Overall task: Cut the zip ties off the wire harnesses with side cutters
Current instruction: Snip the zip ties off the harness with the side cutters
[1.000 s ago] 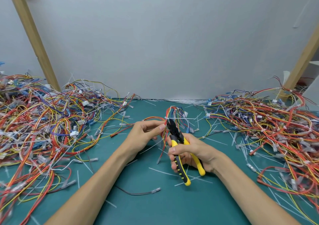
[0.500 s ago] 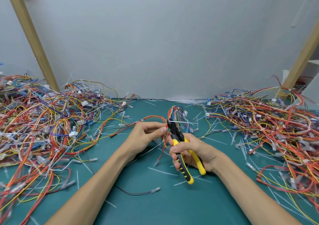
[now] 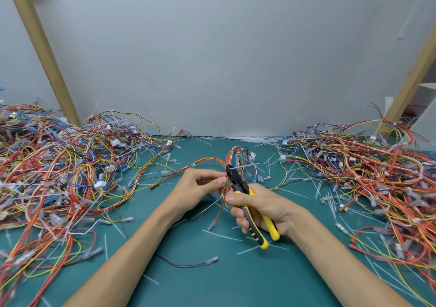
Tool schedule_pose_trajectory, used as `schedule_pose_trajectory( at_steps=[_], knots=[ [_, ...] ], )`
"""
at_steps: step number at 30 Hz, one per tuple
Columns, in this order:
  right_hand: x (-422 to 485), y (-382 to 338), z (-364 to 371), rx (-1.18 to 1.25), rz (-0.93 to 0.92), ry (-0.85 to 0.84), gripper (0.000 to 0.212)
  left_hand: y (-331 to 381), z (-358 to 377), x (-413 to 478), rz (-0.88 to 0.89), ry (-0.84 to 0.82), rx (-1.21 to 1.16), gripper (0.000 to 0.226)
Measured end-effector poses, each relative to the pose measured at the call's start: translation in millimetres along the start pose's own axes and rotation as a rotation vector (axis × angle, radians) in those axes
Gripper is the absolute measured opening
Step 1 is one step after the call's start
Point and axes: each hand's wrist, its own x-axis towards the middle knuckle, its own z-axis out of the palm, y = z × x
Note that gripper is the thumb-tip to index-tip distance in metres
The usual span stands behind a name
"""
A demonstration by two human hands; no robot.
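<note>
Right hand [image 3: 262, 209] clenched round rubbery yellow-black cutters [image 3: 245, 196], steel tip at thin white tie [image 3: 244, 166]; left hand [image 3: 200, 187] pinching stringy harness [image 3: 232, 163].

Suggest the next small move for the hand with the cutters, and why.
Probably squeeze: the right hand holds the yellow-and-black side cutters with their tip at a white zip tie on the multicoloured wire harness pinched by the left hand.
</note>
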Motion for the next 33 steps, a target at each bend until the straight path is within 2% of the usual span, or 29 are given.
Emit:
schedule_pose_trajectory(
  at_steps=[5,10,14,26,33],
  knots=[
    [-1.1,3.1,0.0,0.028,-0.012,0.002,0.013,0.6,0.1,-0.7,0.006,-0.013,-0.007,0.017],
    [2.0,1.2,5.1,0.076,-0.004,0.001,0.026,3.5,0.5,-2.0,0.008,-0.003,0.007,0.014],
    [4.9,-0.2,11.3,0.020,0.034,0.098,0.038,6.3,1.2,-3.3,-0.005,0.001,0.022,0.013],
    [5.1,-1.1,16.0,-0.035,0.053,0.180,0.030,7.6,-0.1,-5.2,-0.038,-0.005,0.014,0.025],
    [4.5,-1.8,16.8,-0.043,0.061,0.188,0.031,9.3,0.0,-6.0,-0.043,-0.009,0.023,0.022]
  ],
)
